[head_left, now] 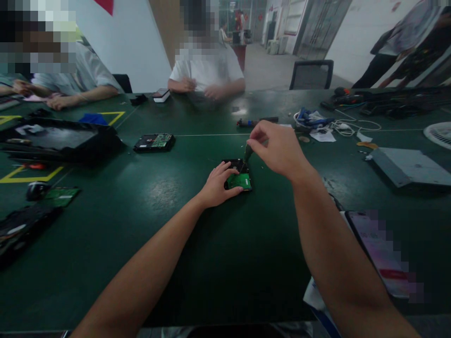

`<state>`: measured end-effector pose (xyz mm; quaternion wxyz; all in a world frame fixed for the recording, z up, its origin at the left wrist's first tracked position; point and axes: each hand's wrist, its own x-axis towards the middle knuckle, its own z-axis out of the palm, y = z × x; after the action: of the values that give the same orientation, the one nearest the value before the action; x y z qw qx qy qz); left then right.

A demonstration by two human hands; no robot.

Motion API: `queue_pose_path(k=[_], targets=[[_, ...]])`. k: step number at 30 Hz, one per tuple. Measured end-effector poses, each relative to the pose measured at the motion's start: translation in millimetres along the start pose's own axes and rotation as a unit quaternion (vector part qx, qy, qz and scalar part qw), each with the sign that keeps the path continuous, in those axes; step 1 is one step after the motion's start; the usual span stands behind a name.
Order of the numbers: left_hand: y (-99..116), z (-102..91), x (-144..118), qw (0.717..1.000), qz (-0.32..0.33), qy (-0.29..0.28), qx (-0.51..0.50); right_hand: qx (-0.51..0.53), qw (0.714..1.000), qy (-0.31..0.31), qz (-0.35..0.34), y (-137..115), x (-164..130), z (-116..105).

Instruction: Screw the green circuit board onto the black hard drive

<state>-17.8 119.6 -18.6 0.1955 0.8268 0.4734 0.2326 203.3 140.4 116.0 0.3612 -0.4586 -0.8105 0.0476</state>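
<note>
A hard drive [243,181] lies on the green table [225,234], its green circuit board facing up beside a black section. My left hand [221,184] rests over its left side, fingers spread, thumb along the near edge. Above the far right part of the drive, my right hand [276,148] pinches a dark-handled screwdriver [248,152]. The screwdriver points down at the drive; whether its tip sits in a screw is too small to tell.
Another hard drive [154,142] lies to the left, near a black tray [70,136]. A phone [378,253] and a grey metal box [412,166] stand right. Beyond the drive is a dark tool [259,121]. People [207,70] sit across the table.
</note>
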Motion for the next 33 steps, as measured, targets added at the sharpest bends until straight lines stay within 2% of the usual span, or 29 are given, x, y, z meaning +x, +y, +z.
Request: queue_pose_path(k=[15,23,26,33], targets=[[-1.8,1.1,0.0,1.000,0.004,0.005,-0.001,0.028,0.999,-0.016,-0.018,6.3,-0.2,-0.5],[2.1,-2.0,-0.4,1.000,0.001,-0.001,0.002,0.014,0.999,0.022,0.024,-0.3,-1.3,4.2],[2.9,-2.6,-0.7,1.000,0.002,-0.002,0.001,0.019,0.999,0.011,0.041,-6.8,-2.6,6.9],[2.0,-0.5,-1.0,1.000,0.005,0.007,-0.001,0.075,0.996,-0.037,0.020,-10.4,-3.1,7.4]])
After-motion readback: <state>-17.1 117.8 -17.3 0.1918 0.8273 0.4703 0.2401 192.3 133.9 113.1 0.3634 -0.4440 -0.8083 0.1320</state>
